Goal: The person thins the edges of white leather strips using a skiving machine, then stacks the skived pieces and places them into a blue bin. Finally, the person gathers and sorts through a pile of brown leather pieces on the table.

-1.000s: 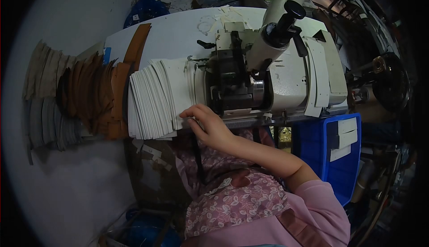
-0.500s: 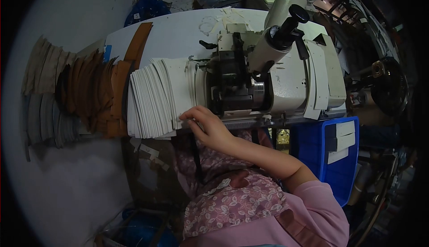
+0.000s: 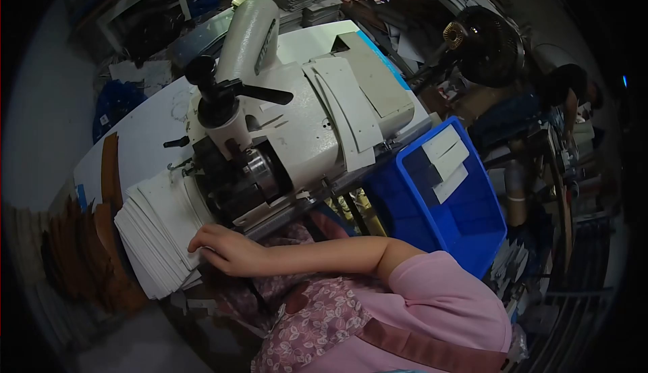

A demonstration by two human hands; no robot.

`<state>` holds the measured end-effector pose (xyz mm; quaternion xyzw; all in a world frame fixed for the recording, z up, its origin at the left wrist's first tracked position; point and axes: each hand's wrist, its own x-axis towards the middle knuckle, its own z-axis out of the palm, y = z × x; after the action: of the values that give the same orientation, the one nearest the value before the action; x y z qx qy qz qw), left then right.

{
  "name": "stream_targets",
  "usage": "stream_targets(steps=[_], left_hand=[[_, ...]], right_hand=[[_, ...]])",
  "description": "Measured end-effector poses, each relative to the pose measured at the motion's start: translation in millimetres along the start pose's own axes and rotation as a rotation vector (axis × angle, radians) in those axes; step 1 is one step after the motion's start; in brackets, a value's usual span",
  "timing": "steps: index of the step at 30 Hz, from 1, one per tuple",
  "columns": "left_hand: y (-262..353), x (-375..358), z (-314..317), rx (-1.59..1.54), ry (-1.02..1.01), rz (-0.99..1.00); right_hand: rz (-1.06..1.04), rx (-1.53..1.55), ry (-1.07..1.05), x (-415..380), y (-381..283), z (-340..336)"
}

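I could read no text, label, brand or number anywhere. The grey machine [image 3: 297, 123] at 12 o'clock bore a dark strip on its upper arm, too blurred to read, and the blue bin [image 3: 466, 204] at 3 o'clock showed none.

One hand [image 3: 226, 250] shows, reaching out to the left with its bare forearm nearly level. It lies palm down, fingers [image 3: 202, 239] loosely curled and spread. Which hand it is cannot be told
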<state>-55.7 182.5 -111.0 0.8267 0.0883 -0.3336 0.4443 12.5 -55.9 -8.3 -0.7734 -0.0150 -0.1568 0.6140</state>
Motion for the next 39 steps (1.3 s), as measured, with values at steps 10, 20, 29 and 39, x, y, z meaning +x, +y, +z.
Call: stream_targets(steps=[10,20,29,39], left_hand=[[-4,-2,-9,0.028,-0.009,-0.014],[-42,-43,-41,0.082,-0.016,-0.088],[-31,-58,-98,0.712,-0.559,-0.171],[183,31,-75,-0.077,0.334,0.743]], right_hand=[[-0.039,-0.020,0.021,3,5,-3],[-0.022,0.004,0.132,24,18,26],[0.307,-0.282,0.158,62,28,47],[0.069,-0.446,0.334,69,19,42]])
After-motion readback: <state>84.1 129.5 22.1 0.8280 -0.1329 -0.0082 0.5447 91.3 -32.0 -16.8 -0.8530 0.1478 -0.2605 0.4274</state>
